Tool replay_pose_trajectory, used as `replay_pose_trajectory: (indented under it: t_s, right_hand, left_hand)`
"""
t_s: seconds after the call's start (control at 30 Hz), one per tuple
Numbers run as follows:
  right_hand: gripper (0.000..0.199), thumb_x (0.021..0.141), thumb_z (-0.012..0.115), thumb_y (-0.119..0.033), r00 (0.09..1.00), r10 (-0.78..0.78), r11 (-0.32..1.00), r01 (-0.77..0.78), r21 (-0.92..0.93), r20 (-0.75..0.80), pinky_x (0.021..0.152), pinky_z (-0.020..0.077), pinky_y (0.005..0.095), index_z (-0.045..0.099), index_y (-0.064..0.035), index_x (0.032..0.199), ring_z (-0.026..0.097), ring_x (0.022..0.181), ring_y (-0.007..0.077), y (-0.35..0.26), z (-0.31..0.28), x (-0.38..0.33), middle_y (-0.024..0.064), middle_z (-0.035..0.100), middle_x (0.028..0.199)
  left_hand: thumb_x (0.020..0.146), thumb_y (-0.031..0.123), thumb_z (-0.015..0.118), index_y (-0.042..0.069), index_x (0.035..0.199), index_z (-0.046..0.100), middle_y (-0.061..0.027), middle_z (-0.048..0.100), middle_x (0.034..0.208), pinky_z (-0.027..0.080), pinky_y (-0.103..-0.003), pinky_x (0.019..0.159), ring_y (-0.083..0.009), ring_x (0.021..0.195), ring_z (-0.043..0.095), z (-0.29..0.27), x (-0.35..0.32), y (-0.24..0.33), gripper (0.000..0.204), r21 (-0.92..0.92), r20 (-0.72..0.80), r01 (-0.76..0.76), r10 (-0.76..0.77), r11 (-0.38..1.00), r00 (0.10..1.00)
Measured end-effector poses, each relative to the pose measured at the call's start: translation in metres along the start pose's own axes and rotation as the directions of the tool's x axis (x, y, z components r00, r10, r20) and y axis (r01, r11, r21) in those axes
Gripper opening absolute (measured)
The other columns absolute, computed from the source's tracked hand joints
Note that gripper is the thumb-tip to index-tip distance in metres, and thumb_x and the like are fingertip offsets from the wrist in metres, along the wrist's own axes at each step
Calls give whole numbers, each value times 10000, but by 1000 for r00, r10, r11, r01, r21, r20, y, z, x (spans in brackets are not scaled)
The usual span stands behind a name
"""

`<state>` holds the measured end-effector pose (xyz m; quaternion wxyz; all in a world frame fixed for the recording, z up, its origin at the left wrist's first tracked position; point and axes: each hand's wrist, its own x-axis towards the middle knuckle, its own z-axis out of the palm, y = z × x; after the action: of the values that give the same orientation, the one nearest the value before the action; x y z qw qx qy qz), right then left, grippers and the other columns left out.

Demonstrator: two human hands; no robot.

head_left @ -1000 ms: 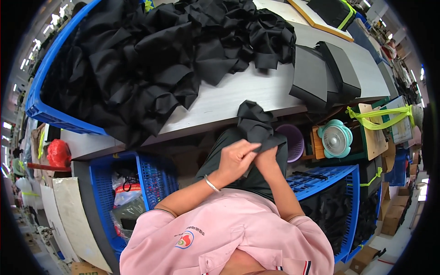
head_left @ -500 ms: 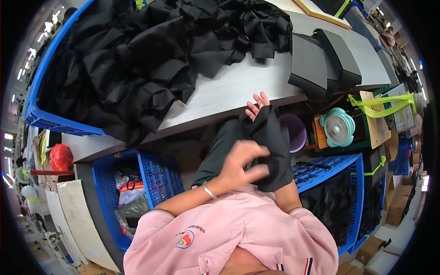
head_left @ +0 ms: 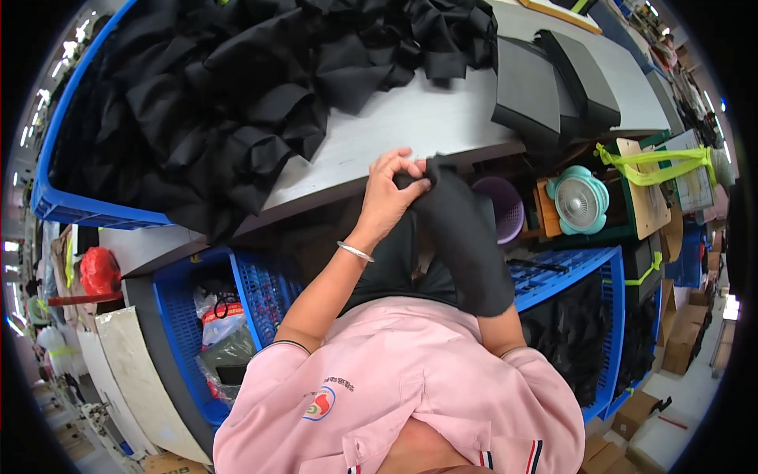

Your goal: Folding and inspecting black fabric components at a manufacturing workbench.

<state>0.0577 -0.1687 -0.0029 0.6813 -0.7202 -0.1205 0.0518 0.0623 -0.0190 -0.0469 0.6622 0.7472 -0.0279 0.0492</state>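
A black cloth tube [head_left: 462,245] covers my right forearm from near the elbow to the hand. With thumb and fingers closed, my left hand [head_left: 387,189] pinches the tube's far end, just short of the table edge. A silvery bangle sits on that wrist. Of my right hand [head_left: 421,165] only a bit of fingertip shows beside the left fingers; cloth and the other hand hide the rest, so I cannot tell how it is held. A large heap of black cloth pieces [head_left: 229,103] spreads over the table ahead.
Stacked black cloth-covered panels [head_left: 527,87] lie on the grey-white table [head_left: 371,134]. To the right are a purple bin [head_left: 505,209], a teal fan [head_left: 579,201] and a blue crate [head_left: 612,332] of black cloth. Another blue crate [head_left: 178,340] holding bags stands at the left.
My left hand has moved from above the right forearm out to the far end of the tube and closed on it. The right fingers, spread and visible before, are now mostly covered.
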Motion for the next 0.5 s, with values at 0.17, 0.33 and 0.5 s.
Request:
replay_pose_trajectory:
  t_s: [0.17, 0.33, 0.5]
  right_hand:
    - [302, 934, 572, -131, 942, -320, 854, 332, -401, 98, 872, 463, 307, 531, -4, 1205, 566, 986, 146, 47, -31, 40, 110, 547, 1297]
    - [208, 921, 515, -116, 980, -153, 988, 150, -30, -127, 846, 429, 278, 576, -27, 1099, 491, 790, 115, 74, -39, 76, 90, 595, 1083]
    - [197, 928, 504, -122, 972, -221, 850, 234, -471, 83, 861, 419, 278, 586, -28, 1081, 475, 776, 116, 74, -40, 74, 73, 596, 1038]
  left_hand:
    - [794, 162, 775, 37, 1297, 493, -187, 429, 1459, 363, -375, 1074, -316, 1311, 459, 22, -40, 33, 590, 258, -268, -200, 269, 945, 925]
    - [661, 297, 873, 100, 1204, 623, -195, 382, 1499, 263, -505, 1139, -399, 1394, 314, 57, -88, 29, 630, 312, 193, -504, 466, 805, 863]
    - [896, -7, 619, 7, 957, 616, -53, 682, 944, 498, -253, 796, -130, 862, 634, 37, -72, 29, 62, -116, 237, -9, 36, 993, 971]
